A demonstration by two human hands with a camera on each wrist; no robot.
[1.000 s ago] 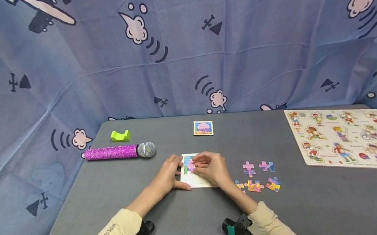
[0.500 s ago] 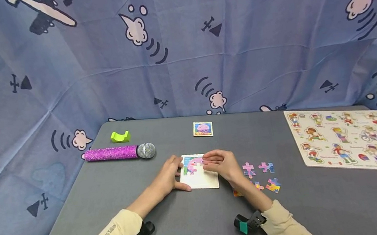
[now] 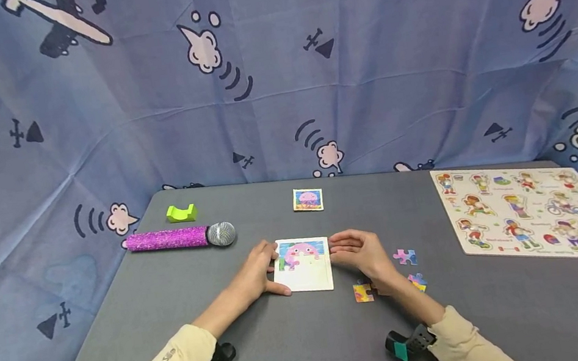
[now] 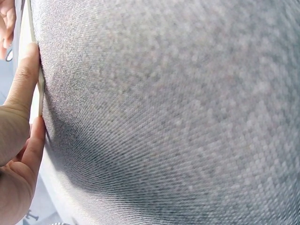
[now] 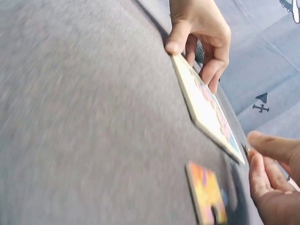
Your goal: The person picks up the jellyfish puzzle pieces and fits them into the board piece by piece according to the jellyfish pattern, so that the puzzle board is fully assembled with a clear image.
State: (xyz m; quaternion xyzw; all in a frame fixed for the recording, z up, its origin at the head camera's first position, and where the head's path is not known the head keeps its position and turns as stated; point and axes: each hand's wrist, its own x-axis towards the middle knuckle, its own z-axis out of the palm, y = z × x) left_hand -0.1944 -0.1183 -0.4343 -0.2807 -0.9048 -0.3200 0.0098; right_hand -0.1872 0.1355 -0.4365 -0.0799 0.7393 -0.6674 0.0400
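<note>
A small white puzzle board [image 3: 308, 277] lies on the grey table, its upper part filled with pieces showing a pink creature against blue. My left hand [image 3: 252, 277] grips its left side, thumb at the near corner and fingers at the far one. In the left wrist view the left hand [image 4: 21, 112] lies along the board's pale edge. Just off the board's right edge is my right hand [image 3: 360, 252], fingers nearly together and bent slightly, with no piece showing in it. The right wrist view has the right hand [image 5: 274, 168] beside the board's corner.
Loose puzzle pieces lie right of the board, among them a yellow one [image 3: 363, 293] and a pink-and-blue one [image 3: 405, 256]; the right hand partly covers others. Behind are a small picture tile [image 3: 307, 200], a purple microphone [image 3: 180, 238], a green stand [image 3: 181, 213] and a large picture board [image 3: 538, 213].
My right hand has moved right, from over the board to beyond its right edge, uncovering the pieces along the top. My left hand has stayed on the board.
</note>
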